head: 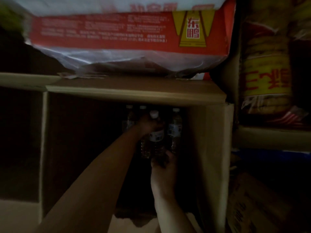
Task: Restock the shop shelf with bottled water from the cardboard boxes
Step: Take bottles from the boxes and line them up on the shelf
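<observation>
Both my arms reach into a dark open cardboard box (213, 148). My left hand (146, 124) grips the shoulder of a clear water bottle (156, 137) with a white cap and pale label. My right hand (162, 163) holds the bottom end of what looks like the same bottle. More capped bottles (175, 127) stand upright behind it against the box's far right corner. The left part of the box is too dark to see into.
A red printed carton (117, 29) in plastic wrap sits on top of the box's upper flap (134, 94). Shrink-wrapped yellow-labelled goods (265, 78) are stacked at the right. Another cardboard box (252, 207) lies at lower right.
</observation>
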Action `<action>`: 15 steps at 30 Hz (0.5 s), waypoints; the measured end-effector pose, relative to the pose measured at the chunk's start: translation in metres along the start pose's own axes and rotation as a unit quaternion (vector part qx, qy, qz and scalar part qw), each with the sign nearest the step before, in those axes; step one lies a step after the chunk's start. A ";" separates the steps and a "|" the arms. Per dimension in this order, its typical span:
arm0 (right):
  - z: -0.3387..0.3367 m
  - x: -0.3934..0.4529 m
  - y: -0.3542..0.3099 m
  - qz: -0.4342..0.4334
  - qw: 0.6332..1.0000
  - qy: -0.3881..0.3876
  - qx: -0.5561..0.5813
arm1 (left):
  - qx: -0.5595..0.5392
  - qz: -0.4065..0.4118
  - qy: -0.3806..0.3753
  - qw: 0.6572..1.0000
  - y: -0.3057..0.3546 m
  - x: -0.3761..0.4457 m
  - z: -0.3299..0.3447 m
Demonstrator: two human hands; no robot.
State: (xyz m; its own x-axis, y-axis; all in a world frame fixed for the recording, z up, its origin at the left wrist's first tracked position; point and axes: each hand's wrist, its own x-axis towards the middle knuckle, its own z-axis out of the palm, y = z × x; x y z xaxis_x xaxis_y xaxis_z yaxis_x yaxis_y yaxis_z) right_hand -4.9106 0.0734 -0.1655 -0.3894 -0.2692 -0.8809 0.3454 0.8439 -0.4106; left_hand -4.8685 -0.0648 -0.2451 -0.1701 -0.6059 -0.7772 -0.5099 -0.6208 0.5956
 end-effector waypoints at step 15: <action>-0.040 -0.084 -0.056 -0.182 0.962 -0.085 -0.186 | -0.088 -0.017 0.022 0.996 0.122 -0.174 -0.083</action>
State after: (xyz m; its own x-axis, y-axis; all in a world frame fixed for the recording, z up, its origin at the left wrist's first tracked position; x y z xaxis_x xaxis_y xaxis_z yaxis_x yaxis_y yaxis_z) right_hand -4.9315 0.0671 -0.0587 -0.2713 -0.6235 -0.7332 -0.1294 0.7785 -0.6142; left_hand -4.8312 -0.0770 -0.0202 -0.1155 -0.6014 -0.7906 -0.3586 -0.7170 0.5978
